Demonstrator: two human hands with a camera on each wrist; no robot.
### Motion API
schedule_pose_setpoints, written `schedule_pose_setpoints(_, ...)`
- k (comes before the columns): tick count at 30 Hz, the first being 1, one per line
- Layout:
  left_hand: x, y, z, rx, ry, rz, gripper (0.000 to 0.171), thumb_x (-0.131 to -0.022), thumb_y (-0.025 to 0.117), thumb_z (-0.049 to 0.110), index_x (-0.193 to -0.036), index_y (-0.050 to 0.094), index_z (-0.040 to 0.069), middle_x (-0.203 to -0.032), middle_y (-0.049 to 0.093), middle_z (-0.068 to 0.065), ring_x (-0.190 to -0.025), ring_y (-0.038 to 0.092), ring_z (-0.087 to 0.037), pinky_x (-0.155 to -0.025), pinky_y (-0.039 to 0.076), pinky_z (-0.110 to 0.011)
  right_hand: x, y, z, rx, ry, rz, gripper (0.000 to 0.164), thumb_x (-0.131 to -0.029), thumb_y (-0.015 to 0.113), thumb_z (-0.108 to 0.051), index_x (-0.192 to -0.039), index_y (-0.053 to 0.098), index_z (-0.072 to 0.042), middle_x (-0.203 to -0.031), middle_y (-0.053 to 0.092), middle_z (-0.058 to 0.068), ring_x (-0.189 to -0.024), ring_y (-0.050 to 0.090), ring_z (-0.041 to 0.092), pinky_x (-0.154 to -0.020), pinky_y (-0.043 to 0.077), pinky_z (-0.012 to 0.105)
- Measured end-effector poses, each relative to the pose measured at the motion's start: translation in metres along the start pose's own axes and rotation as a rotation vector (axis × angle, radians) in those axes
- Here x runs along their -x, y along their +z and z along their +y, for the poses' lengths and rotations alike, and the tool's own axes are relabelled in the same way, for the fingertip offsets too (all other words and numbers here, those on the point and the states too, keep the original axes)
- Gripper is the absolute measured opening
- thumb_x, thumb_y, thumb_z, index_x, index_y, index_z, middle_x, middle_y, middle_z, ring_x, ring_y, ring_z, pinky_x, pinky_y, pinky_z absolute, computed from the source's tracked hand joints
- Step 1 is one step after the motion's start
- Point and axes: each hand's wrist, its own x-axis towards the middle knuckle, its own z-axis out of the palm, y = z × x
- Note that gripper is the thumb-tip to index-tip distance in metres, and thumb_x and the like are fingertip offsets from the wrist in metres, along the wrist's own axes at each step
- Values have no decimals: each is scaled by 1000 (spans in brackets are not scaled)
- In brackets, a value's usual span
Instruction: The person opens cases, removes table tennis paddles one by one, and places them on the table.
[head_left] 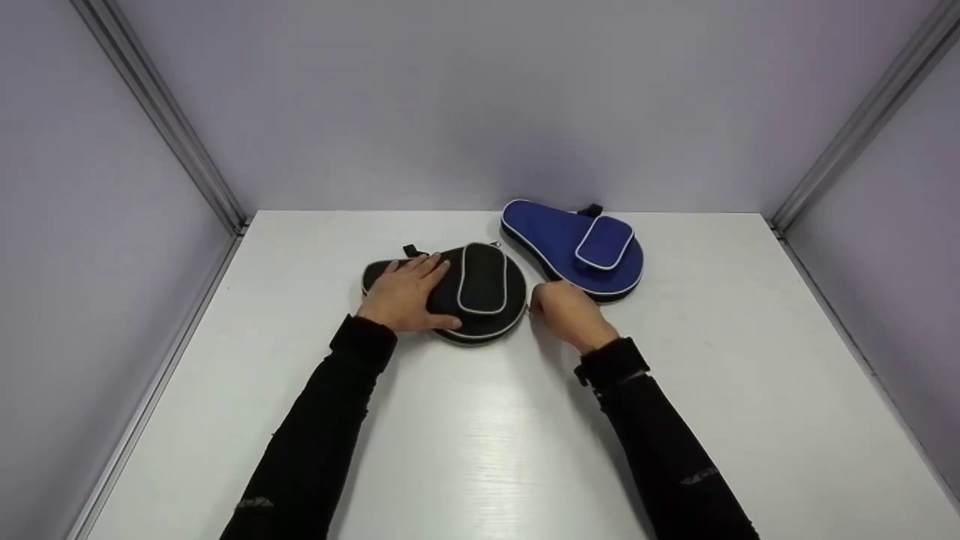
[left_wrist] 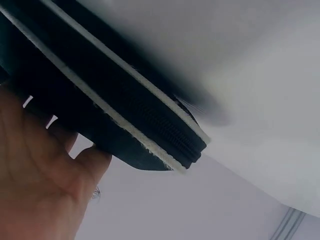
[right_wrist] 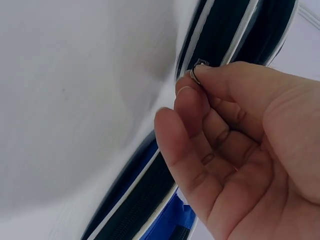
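Note:
A black table tennis paddle case (head_left: 442, 300) with pale piping lies flat on the white table, its round end to the right. My left hand (head_left: 405, 294) rests on its narrower part with fingers spread, pressing the top. At the round end's right edge, my right hand (head_left: 571, 313) pinches a small metal zipper pull (right_wrist: 199, 70) between thumb and forefinger; the other fingers are curled. The zipper along the case's side (left_wrist: 160, 125) shows in the left wrist view. Just behind my right hand lies a blue paddle case (head_left: 555, 236) with white piping.
The white table (head_left: 480, 420) meets a pale back wall (head_left: 480, 112) close behind the blue case. Side walls with grey metal corner posts (head_left: 165, 112) stand left and right. Each case carries a raised pocket and a black strap loop.

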Motion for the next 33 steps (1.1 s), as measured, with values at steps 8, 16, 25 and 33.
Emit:
schedule_pose_setpoints(8,-12,3,-1,17,-61,15,119,-102,71,83,-186,31,8,-196,28,-18,-182,30,-44,-149,25,-70,13,-46,-58,-29,-9,-77,10,-99,80,0,-98,86,-7,-98,87,10,-92,84,29,-82,71,54)
schedule_pose_setpoints(16,-17,1,2,-19,-112,7,121,-101,70,86,-186,33,8,-195,32,-18,-182,32,-42,-148,27,-70,18,-65,-95,-57,-102,-162,10,-102,76,5,-100,85,0,-98,87,14,-91,82,30,-87,70,48)
schedule_pose_setpoints(25,-10,1,10,-47,-115,44,116,-104,68,81,-185,33,4,-193,35,-19,-180,36,-43,-146,32,-70,15,-63,-94,-70,-69,-147,11,-100,76,6,-99,85,0,-99,87,15,-94,83,32,-89,70,50)
schedule_pose_setpoints(33,-4,-4,12,-61,-79,-30,113,-109,59,82,-186,29,5,-195,29,-16,-182,32,-44,-147,30,-69,14,-65,-89,-49,22,-129,7,-102,77,2,-100,84,-1,-100,84,14,-93,80,31,-87,69,49)
